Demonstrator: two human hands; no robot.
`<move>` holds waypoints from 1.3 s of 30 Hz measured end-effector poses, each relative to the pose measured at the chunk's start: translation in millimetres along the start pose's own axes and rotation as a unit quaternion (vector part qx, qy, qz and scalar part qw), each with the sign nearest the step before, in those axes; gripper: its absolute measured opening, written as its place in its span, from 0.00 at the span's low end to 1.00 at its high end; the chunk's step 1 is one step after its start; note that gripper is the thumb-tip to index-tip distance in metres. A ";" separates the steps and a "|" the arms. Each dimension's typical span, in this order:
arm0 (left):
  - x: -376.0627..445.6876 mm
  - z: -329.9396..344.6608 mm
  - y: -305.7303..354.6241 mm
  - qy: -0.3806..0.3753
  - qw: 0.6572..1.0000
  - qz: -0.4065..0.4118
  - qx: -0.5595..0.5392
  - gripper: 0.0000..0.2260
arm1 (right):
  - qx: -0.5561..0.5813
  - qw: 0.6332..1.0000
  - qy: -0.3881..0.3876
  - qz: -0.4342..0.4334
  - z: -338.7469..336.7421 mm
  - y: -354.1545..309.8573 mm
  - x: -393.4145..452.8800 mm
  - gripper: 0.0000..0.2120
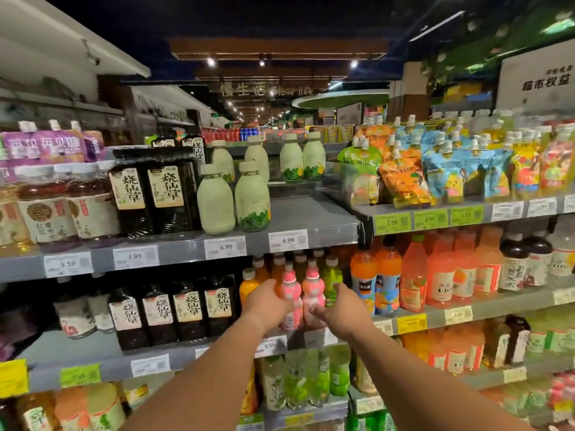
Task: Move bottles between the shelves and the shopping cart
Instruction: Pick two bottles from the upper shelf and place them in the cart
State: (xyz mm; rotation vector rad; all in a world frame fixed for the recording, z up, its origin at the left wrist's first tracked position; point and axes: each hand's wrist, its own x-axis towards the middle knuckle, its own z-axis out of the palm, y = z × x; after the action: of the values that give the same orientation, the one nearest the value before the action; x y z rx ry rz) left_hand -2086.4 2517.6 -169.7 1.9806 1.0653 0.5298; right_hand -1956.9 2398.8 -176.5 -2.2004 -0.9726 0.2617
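Left hand [267, 301] grips one pink bottle [291, 298], right hand [342, 309] curls round its twin [312, 295] on the middle shelf [429, 318]; advisable: lift both straight up, clear of neighbouring bottles, before withdrawing.

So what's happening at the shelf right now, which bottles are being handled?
A person is reaching into the second shelf from the top with both hands. The left hand grips the left pink bottle, and the right hand closes round the right pink bottle beside it. Both bottles stand upright at the shelf's front edge, not yet lifted out. No shopping cart is in view.
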 end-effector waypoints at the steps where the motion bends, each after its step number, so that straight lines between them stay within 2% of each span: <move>1: 8.1 3.1 0.9 0.011 1.000 -0.006 0.005 0.34 | 0.007 1.000 -0.007 -0.006 2.2 0.8 12.4 0.25; 3: 22.2 8.9 3.1 0.031 0.999 -0.020 0.010 0.35 | 0.010 1.000 -0.014 -0.019 7.6 3.3 34.3 0.17; 8: 45.7 23.3 5.7 0.056 0.997 -0.051 0.024 0.29 | 0.016 0.999 -0.027 -0.033 26.9 8.1 68.2 0.21; 14: 56.7 38.2 3.7 0.072 0.994 -0.060 0.052 0.23 | -0.057 0.996 -0.012 -0.070 38.6 9.1 81.4 0.19; 17: 56.3 40.0 1.6 0.085 0.993 -0.062 0.054 0.21 | -0.044 0.996 -0.009 -0.081 39.2 11.1 82.2 0.18; 25: 31.5 35.4 1.3 0.093 0.995 -0.022 0.025 0.23 | 0.011 0.994 -0.006 -0.111 35.9 14.4 70.9 0.15; 31: -2.4 2.2 15.5 0.152 0.987 0.028 -0.032 0.18 | 0.041 0.975 0.045 -0.212 12.8 -13.9 40.4 0.10; 36: -50.7 -45.6 -5.1 0.166 0.985 0.034 -0.044 0.16 | 0.045 0.969 0.019 -0.244 20.2 -54.8 -5.9 0.15; 39: -89.0 -76.9 -42.9 0.188 0.981 0.003 -0.048 0.15 | 0.064 0.964 0.003 -0.259 50.5 -78.9 -46.9 0.11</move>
State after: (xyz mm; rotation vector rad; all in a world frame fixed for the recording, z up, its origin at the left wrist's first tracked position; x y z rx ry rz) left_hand -2208.5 2492.4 -158.4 1.8395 1.2343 0.9695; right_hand -2056.5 2428.9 -164.3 -1.7531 -1.4396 0.0691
